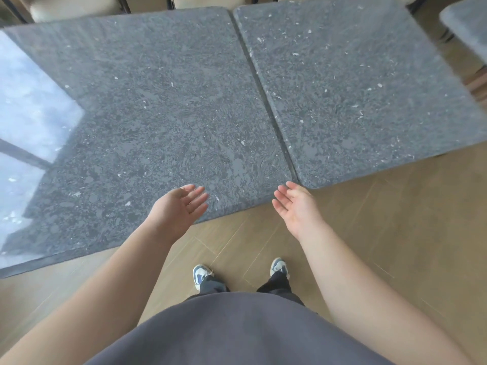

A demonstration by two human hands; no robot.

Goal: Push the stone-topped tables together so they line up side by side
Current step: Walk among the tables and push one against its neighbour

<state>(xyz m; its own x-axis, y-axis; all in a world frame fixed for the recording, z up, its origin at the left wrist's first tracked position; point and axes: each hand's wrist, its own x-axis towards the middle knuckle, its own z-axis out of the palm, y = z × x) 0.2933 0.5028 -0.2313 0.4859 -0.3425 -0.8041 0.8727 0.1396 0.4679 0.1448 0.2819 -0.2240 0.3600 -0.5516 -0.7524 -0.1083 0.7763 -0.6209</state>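
Observation:
Two dark grey speckled stone-topped tables stand side by side in the head view. The left table (147, 109) is the larger in view and the right table (355, 83) lies beside it, with only a thin dark seam between their inner edges. The right table's near edge sits a little farther from me than the left one's. My left hand (179, 209) hovers over the left table's near right corner, fingers straight, palm turned inward, holding nothing. My right hand (296, 206) is over the floor just in front of the seam, fingers relaxed and empty.
Beige chairs (76, 7) line the far side of the tables. Part of another stone-topped table (469, 25) shows at the top right. A bright window reflection covers the left table's left side. I stand on a wooden floor (382, 233), my shoes near the tables.

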